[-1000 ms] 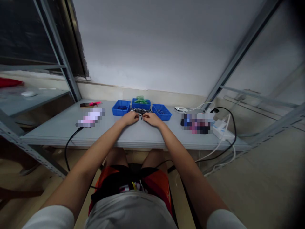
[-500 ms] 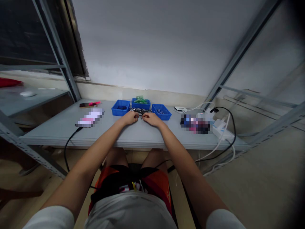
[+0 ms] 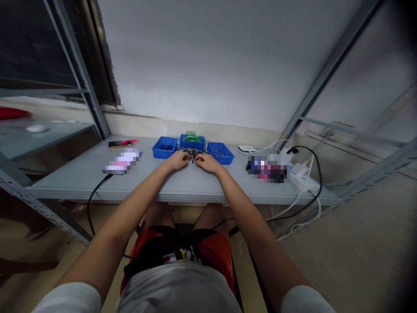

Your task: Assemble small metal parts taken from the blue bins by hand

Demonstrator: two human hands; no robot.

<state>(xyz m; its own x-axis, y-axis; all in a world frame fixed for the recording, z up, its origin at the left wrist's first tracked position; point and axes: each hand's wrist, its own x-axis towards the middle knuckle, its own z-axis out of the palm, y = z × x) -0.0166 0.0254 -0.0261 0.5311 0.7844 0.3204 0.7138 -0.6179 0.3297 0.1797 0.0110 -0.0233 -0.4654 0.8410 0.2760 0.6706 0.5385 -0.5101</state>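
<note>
A pile of small black and silver metal-looking pieces [image 3: 194,152] lies on the grey tabletop [image 3: 192,182]. At its near left edge, my left hand [image 3: 179,160] has its fingers curled and pressed together. My right hand [image 3: 206,162] is closed in the same way at the near right edge, its fingertips close to the left ones. Whatever the fingertips pinch is too small to name. Around the pile stand a left blue tray [image 3: 160,153] with dark small parts, a back blue tray [image 3: 202,144] with green plastic bags, and a right blue tray [image 3: 228,160] with some small pieces.
A phone [image 3: 123,161] with a black cable lies on the left, a dark item with something pink [image 3: 123,143] behind it. On the right are another blurred-out device [image 3: 266,169], a white power strip [image 3: 304,180] and loose cables. Metal posts [image 3: 306,102] flank the table.
Both hands stay at the near edge of the pile, with only slight finger movement. The trays and the other things stand where they were.
</note>
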